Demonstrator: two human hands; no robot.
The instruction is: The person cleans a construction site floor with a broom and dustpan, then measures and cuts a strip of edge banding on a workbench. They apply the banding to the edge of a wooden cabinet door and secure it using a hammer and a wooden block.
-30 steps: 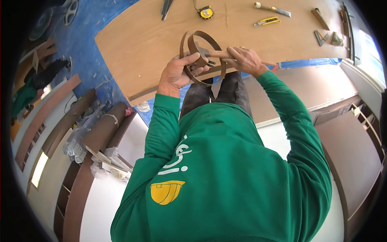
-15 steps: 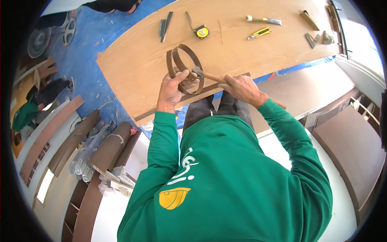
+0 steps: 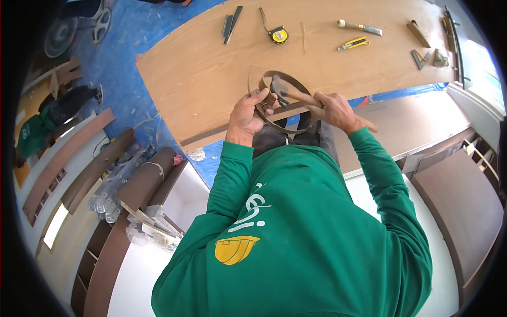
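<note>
1. The left hand (image 3: 247,117) was pinching a brown strip (image 3: 265,82) between the thumb and the fingers. This strip was thin and was bent into a large loop.
2. The right hand (image 3: 338,112) was closed around the wooden handle of a hammer (image 3: 301,96), and the end of this handle came out behind the hand, toward the right forearm.
3. The metal head of the hammer was inside the outline of the loop, just beside the left fingers. Whether it touched the strip, I could not tell.
4. The loop was held over the near edge of the tabletop (image 3: 211,79), and its lower part appeared in front of the dark trousers of the person.
5. On the tabletop, beyond the hands, there lay a yellow and black tape measure (image 3: 279,35), with two dark narrow pieces (image 3: 231,25) to its left.
6. To the right of the tape measure lay a chisel (image 3: 360,27) with a pale handle, and a yellow cutter knife (image 3: 354,43) was near it, on the side closer to the person.
7. Farther to the right there were a wooden block (image 3: 418,34) and a small square (image 3: 421,59).
8. A blue sheet (image 3: 132,63) covered the floor at the left.
</note>
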